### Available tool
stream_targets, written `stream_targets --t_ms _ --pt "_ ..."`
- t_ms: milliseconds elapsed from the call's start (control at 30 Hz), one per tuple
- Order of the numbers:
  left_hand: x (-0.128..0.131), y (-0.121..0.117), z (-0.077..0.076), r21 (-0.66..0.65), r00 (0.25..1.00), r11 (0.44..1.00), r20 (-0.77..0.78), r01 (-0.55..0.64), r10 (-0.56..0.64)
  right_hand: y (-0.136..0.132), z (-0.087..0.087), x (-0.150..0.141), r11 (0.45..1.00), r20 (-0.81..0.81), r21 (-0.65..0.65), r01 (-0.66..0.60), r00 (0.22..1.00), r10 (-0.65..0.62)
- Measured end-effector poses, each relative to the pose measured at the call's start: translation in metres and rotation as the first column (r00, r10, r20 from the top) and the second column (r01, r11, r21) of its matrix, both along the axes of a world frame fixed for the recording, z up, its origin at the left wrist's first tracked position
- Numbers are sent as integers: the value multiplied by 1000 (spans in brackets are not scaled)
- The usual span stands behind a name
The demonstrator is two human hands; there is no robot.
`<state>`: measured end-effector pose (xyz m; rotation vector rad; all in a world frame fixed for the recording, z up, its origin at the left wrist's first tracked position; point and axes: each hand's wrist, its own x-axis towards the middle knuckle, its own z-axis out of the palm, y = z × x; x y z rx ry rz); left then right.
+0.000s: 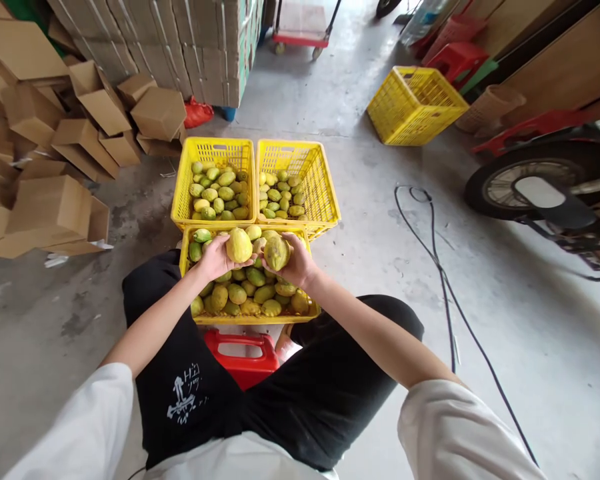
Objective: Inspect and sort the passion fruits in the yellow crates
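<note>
My left hand (216,259) is closed around a pale yellow oval fruit (239,246). In my right hand (299,262) sits another fruit (277,253), yellow-green with darker marks. Both are held side by side, slightly apart, above a yellow plastic crate (250,320) between my knees. That crate is full of similar green and yellow fruits (237,294); their exact kind I cannot make out. Just beyond stand two more yellow crates, the left crate (179,190) and the right crate (323,193), each partly filled with the same fruit.
Open cardboard boxes (50,207) are heaped at the left, below a tall carton stack (205,53). A red stool (245,363) is between my legs. To the right are a tilted yellow crate (405,110), a black cable (443,273) and a motorcycle wheel (525,177). A trolley (300,40) stands behind.
</note>
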<state>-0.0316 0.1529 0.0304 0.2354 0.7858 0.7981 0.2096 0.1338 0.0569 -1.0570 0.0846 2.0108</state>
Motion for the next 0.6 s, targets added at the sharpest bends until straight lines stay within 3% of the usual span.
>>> stream_targets --t_ms 167,300,600 --pt "10 -7 -9 29 999 999 -19 28 -27 -18 0 -8 998 -41 -6 66 997 -66" --pt "14 -13 -9 20 998 999 -41 40 -39 -25 -5 -4 999 -28 46 -13 999 15" --pt "12 -20 -2 -51 996 996 -54 -72 69 -14 -25 -1 985 16 125 -120 993 119"
